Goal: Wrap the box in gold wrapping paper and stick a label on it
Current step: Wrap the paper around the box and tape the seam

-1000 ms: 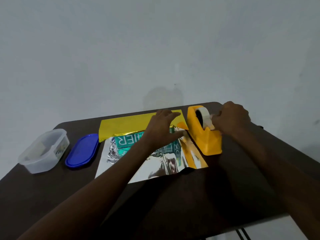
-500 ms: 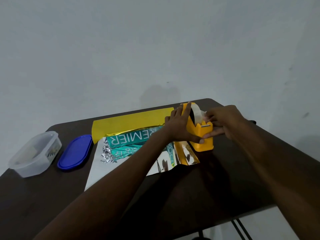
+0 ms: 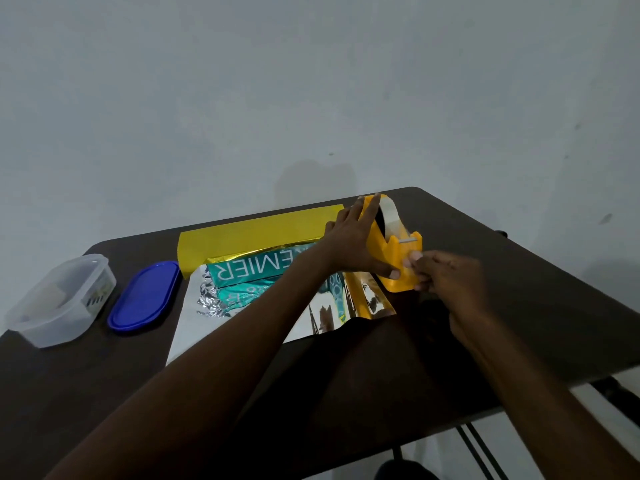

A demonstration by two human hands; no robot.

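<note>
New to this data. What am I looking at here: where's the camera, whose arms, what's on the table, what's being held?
No robot here: a person works with two bare hands, and the single wide-angle camera sits on their head, looking forward and down, so both arms reach in from the bottom of the picture.

On the dark table lies a sheet of gold wrapping paper, shiny side partly up, with a teal box on it, not yet wrapped. To the left are a clear plastic container and its blue lid, lying apart.

The left hand steadies a yellow tape dispenser, thumb against its side. The right hand pinches the free end of the tape at the dispenser's front, apparently to pull off a strip.
</note>
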